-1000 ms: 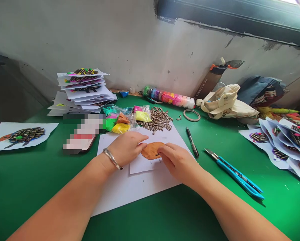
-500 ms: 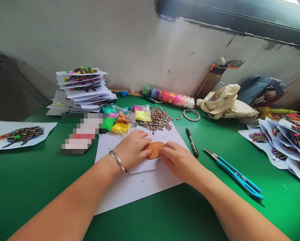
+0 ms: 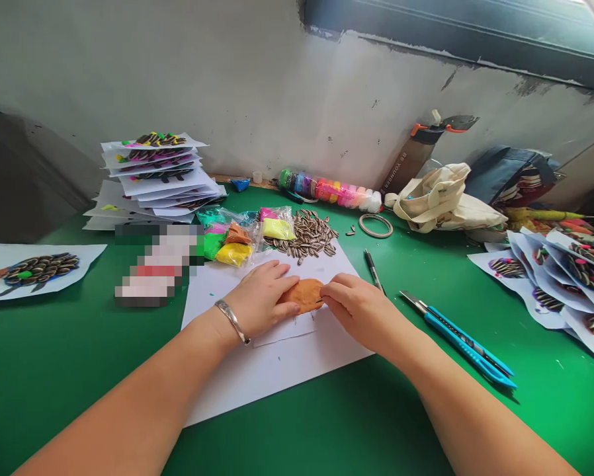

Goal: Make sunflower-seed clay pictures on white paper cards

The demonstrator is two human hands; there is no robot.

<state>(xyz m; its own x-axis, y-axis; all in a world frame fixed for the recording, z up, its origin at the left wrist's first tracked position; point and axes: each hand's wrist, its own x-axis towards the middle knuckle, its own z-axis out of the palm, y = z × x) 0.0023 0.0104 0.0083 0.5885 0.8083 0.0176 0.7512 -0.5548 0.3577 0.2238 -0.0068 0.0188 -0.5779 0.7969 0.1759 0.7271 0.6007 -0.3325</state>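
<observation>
Two hands' fingers (image 3: 282, 305) flanking clay disc (image 3: 304, 293)

Scuffed grey wall (image 3: 188, 79), dark window frame (image 3: 450, 26), green tabletop (image 3: 53, 350), daylight.

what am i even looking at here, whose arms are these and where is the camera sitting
The camera is worn on a person's head and looks forward and down, so the two bare arms are that person's own. There is no machine here. The left hand, with a bracelet on its wrist, and the right hand both press on a flat orange clay disc lying on a small white sheet. Around them on the green table lie sunflower seeds, bags of coloured clay, a black pen, a blue utility knife and stacked finished seed pictures.
</observation>
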